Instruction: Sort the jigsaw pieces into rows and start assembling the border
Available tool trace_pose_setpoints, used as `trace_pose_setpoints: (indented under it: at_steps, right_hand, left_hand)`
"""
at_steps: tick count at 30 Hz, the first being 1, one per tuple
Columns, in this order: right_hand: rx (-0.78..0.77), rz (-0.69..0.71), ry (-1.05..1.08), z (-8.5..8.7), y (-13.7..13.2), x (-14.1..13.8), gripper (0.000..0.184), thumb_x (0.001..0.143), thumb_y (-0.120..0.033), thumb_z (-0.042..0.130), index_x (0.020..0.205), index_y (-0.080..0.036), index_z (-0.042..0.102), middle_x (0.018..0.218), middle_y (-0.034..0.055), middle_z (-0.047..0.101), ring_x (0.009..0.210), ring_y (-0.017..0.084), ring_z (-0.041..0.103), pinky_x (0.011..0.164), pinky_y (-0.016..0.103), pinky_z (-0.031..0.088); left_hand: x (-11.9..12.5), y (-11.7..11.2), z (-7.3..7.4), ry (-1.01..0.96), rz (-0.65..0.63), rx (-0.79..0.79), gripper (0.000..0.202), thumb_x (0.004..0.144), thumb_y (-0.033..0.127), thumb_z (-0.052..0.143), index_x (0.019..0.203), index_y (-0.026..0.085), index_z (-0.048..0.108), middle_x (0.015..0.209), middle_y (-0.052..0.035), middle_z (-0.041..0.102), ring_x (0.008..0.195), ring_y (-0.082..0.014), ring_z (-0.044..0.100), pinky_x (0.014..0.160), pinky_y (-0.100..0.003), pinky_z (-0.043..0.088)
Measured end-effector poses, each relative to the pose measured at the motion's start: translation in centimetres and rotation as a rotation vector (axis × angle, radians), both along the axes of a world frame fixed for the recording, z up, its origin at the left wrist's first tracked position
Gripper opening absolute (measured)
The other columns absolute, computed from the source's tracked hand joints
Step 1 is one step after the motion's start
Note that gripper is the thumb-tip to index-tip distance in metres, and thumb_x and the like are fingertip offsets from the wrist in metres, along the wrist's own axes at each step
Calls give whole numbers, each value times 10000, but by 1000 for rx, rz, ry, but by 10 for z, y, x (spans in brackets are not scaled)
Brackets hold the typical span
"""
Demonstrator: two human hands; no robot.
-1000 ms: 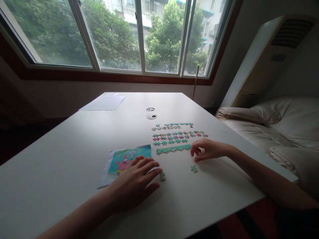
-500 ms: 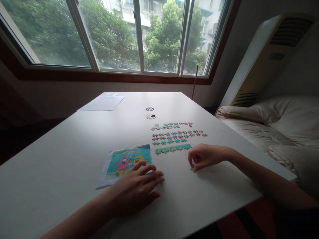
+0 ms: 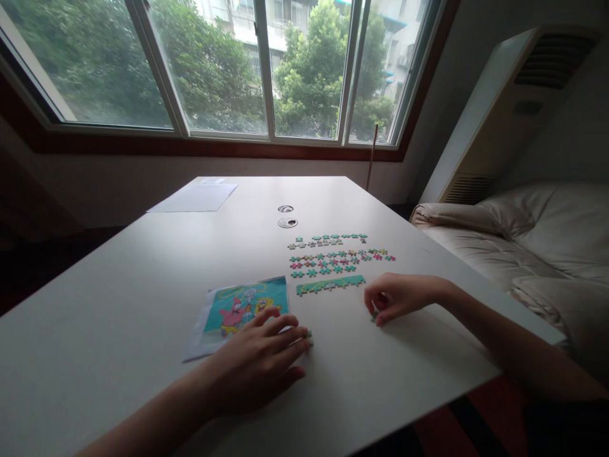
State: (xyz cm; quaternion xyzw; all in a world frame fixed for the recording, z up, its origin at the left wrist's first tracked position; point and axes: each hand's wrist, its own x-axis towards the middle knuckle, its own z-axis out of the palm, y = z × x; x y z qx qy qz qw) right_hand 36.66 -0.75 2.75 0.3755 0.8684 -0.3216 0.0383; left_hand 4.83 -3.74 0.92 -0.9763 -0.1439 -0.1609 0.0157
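My right hand [image 3: 404, 298] pinches a small green puzzle piece [image 3: 374, 315] at the table surface, the fingers hiding most of it. My left hand [image 3: 269, 352] is spread low over the table, its fingertips touching another greenish puzzle piece [image 3: 310, 337]. Partly under the left hand lies a picture sheet [image 3: 228, 311] of cartoon figures on turquoise. Just beyond the hands, a joined strip of puzzle pieces [image 3: 330, 285] lies flat. Several rows of loose puzzle pieces [image 3: 323, 263] are laid out behind that strip, in turquoise, pink and yellow.
The white table [image 3: 118, 317] carries two round flat items [image 3: 288, 223] farther back and white paper [image 3: 195, 197] at the far left corner. A pale sofa [image 3: 466, 235] stands on the right, and a window [image 3: 223, 76] rises beyond the table.
My right hand has slid slightly to the right with the puzzle piece in its pinch. My left hand stays nearly where it was.
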Motion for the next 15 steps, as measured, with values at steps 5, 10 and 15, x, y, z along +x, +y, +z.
trace_pose_setpoints:
  at_steps: [5,10,15]
  right_hand:
    - [3,-6,0,1,-1,-1,275,727,-378,621,882,-153,588,661,-28,502,572,66,442,518,158,341]
    - [12,-10,3,0,0,-1,270,734,-383,613,874,-155,584,656,-32,494,567,64,434,510,158,335]
    - [5,-9,10,-1,0,-1,291,736,-403,606,880,-151,586,646,-30,492,562,68,434,511,166,339]
  left_hand:
    - [0,1,-2,3,1,-1,257,867,273,476,1111,218,538,1072,-34,626,964,-224,528,871,-367,317]
    - [-1,4,-9,-32,32,7,247,868,274,467,1097,215,539,1073,-46,617,977,-226,521,859,-384,327]
    - [-2,10,-12,-83,135,-1,199,864,239,459,1025,208,572,1025,-54,623,946,-226,527,810,-374,369]
